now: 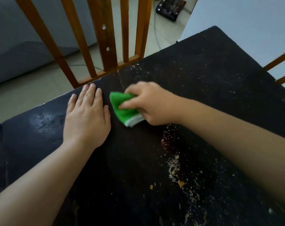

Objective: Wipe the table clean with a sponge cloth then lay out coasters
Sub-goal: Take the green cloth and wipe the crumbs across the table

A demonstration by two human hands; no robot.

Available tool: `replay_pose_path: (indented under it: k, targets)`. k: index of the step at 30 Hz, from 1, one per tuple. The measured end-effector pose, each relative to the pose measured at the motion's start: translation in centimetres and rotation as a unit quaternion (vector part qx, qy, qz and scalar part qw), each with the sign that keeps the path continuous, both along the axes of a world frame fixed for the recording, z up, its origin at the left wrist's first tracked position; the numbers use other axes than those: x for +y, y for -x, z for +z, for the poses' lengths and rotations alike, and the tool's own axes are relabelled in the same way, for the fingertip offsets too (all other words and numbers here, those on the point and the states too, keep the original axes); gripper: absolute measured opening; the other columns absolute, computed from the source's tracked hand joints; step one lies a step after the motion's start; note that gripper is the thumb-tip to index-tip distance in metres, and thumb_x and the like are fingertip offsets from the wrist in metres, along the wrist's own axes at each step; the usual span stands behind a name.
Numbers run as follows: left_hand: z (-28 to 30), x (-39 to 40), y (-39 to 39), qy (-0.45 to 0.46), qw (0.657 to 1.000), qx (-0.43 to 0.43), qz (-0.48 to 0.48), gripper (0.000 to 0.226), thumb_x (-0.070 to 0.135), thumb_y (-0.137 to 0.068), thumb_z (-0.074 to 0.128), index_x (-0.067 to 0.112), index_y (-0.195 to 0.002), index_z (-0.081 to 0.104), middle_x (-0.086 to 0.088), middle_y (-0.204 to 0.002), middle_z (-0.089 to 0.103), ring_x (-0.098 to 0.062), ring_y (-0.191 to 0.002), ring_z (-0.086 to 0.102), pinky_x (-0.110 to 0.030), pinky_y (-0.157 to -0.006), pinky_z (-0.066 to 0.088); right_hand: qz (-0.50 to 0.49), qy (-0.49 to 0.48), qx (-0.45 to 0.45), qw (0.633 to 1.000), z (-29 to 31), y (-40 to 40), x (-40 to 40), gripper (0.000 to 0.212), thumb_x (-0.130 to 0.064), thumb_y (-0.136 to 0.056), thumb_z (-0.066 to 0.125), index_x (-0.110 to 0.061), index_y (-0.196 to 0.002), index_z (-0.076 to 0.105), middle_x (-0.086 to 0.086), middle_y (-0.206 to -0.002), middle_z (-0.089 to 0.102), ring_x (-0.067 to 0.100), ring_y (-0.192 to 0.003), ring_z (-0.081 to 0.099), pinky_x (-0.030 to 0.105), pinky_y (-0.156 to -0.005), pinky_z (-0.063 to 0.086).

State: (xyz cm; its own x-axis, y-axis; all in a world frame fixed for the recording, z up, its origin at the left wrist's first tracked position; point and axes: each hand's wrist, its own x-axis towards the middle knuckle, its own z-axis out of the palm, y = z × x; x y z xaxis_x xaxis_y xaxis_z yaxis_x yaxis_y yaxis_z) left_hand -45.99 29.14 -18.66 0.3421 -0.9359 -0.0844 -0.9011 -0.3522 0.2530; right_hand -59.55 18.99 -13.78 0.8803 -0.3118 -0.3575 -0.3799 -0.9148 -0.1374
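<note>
A green sponge cloth [124, 110] with a white underside lies folded on the dark table [212, 82]. My right hand [153, 103] grips it from the right, thumb on top, pressing it to the surface. My left hand [87, 115] lies flat on the table just left of the cloth, fingers straight and together, tips near the far edge. Pale crumbs [179, 175] and dust are scattered over the table below and to the right of my right arm. No coasters are in view.
A wooden chair back [105, 38] with slats stands against the table's far edge. A second wooden chair [278, 69] shows at the right edge. A black box [170, 7] lies on the tiled floor beyond. A grey sofa [16, 38] sits at far left.
</note>
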Motion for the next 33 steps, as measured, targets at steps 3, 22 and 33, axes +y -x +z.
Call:
replay_pose_path:
  k: [3,22,33]
  targets:
    - [0.0,0.0,-0.1,0.004,1.0,0.002,0.003,0.055,0.032,-0.096,0.026,0.01,-0.145,0.016,-0.006,-0.155,0.011,-0.017,-0.144,0.003,-0.035,-0.116,0.0,0.074,-0.063,0.058,0.994,1.6,2.1,1.2,0.045,-0.012,-0.09,0.048,-0.031,-0.131,0.044,-0.004,-0.134,0.04,0.012,-0.118,0.036,0.025,-0.098,0.031]
    - [0.9,-0.1,-0.1,-0.026,0.998,0.011,-0.053,0.052,0.032,-0.097,0.026,0.026,-0.145,0.009,0.004,-0.156,0.005,-0.014,-0.144,-0.003,-0.036,-0.116,-0.002,0.02,-0.06,-0.054,0.997,0.8,4.6,1.0,0.042,-0.004,-0.084,0.046,-0.019,-0.121,0.057,0.008,-0.124,0.053,0.023,-0.103,0.049,0.036,-0.088,0.044]
    - [0.9,-7.1,2.9,0.053,0.992,0.038,-0.104,0.043,0.021,-0.095,0.04,0.013,-0.136,0.038,-0.005,-0.145,0.036,-0.019,-0.138,0.026,-0.033,-0.113,0.02,-0.305,0.114,-0.189,0.927,0.2,7.2,-11.3,0.044,0.003,-0.086,0.042,-0.011,-0.127,0.051,0.017,-0.127,0.051,0.031,-0.116,0.045,0.027,-0.091,0.032]
